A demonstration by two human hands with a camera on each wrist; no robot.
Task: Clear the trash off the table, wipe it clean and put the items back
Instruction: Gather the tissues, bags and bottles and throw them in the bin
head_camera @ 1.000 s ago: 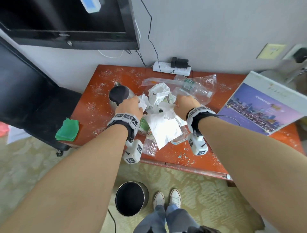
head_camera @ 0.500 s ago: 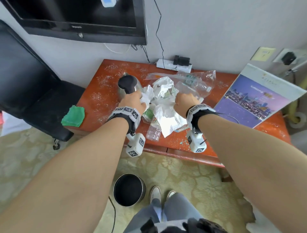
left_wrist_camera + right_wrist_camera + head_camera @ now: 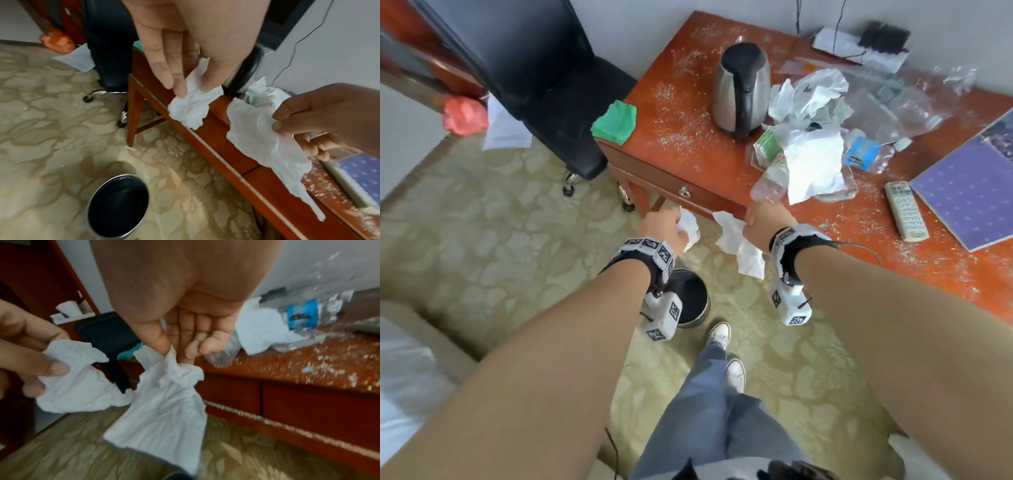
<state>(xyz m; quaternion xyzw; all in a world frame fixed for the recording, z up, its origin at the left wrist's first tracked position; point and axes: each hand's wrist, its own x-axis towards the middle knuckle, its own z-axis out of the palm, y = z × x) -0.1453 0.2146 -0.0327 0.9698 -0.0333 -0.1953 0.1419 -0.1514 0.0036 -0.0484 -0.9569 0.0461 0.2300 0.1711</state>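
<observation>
White tissues (image 3: 739, 240); red-brown table (image 3: 825, 212); green cloth (image 3: 614, 121); beige floral carpet (image 3: 482, 222).

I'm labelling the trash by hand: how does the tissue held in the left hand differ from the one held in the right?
The left hand holds a white tissue crumpled into a compact wad; the right hand pinches a white tissue by one edge, so it hangs long and mostly unfolded. The right one looks larger. Both are white, creased paper, held off the table.
</observation>
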